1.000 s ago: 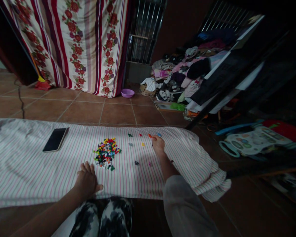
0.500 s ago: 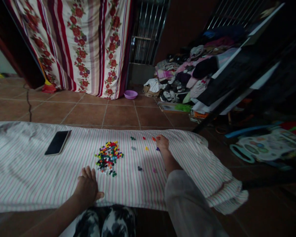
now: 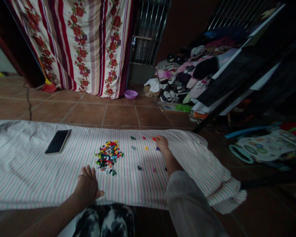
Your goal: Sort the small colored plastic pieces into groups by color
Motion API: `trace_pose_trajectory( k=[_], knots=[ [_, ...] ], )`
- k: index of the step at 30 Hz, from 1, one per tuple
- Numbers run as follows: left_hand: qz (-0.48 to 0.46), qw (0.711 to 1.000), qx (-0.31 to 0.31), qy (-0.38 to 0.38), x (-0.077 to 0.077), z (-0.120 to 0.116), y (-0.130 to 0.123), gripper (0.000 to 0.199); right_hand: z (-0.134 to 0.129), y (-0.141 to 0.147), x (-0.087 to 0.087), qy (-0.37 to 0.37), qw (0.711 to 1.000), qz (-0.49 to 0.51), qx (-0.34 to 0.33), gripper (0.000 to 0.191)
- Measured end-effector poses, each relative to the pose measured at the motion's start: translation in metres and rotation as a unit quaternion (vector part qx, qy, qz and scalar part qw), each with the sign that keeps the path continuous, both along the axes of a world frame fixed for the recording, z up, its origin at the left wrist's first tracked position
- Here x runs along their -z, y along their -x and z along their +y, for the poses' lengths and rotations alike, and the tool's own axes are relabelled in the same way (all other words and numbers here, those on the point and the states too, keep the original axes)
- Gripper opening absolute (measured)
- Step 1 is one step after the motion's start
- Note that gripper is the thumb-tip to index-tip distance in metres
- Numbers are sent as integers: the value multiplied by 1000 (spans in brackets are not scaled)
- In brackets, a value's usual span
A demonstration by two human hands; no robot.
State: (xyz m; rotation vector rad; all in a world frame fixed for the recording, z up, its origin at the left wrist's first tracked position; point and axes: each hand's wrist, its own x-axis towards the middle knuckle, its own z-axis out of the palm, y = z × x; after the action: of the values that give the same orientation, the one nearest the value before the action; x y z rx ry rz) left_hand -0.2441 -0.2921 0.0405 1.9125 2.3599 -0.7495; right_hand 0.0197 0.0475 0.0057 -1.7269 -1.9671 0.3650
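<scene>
While your right hand [image 3: 162,143] is reaching beyond and to the right of the mixed pile [image 3: 109,156]: its fingertips are meeting at the orange pieces [image 3: 153,139]; whether they are pinching one, you cannot tell from here.
Orange pieces: they are lying far right of the pile, just left of your right fingertips; your right hand is being the nearer one by far, and their long axis is too small to read.
Close neighbours: the red pieces [image 3: 144,138] are sitting between them and the pile's far right side, while the yellow pieces [image 3: 146,148] and purple pieces [image 3: 158,148] are lying nearer you.
Left hand: your left hand [image 3: 87,184] is resting palm down, unclenched and holding nothing visible, at the pile's near left.
Phone: the phone [image 3: 58,142] is lying left of the pile, well apart from it.
Cloth edges: the striped cloth [image 3: 39,177] is ending just beyond the orange pieces on the pile's far side, and is running on rightward past your forearm, giving sideways room.
</scene>
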Motion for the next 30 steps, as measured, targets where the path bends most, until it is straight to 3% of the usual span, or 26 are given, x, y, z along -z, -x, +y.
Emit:
trace_pose_trajectory(
  k=[7,14,18,21,25,30],
  knots=[
    [-4,1000,-9,24,-5,1,1,95,-17,18,-14,-14,1000,-22,-10,29],
    [-23,999,-30,24,-2,1,3,99,-70,70,-18,-61,980,47,-185,26],
    [-28,998,-43,37,-6,2,1,99,-108,98,-12,-41,953,54,-297,21],
    [-37,997,-58,39,-10,3,0,96,-131,114,-5,-17,938,25,-345,19],
    [-48,997,-54,28,-10,2,0,96,-151,127,-1,11,936,-43,-349,19],
    [-41,998,-49,22,-10,1,0,96,-164,133,-8,26,938,-121,-325,23]
  ],
)
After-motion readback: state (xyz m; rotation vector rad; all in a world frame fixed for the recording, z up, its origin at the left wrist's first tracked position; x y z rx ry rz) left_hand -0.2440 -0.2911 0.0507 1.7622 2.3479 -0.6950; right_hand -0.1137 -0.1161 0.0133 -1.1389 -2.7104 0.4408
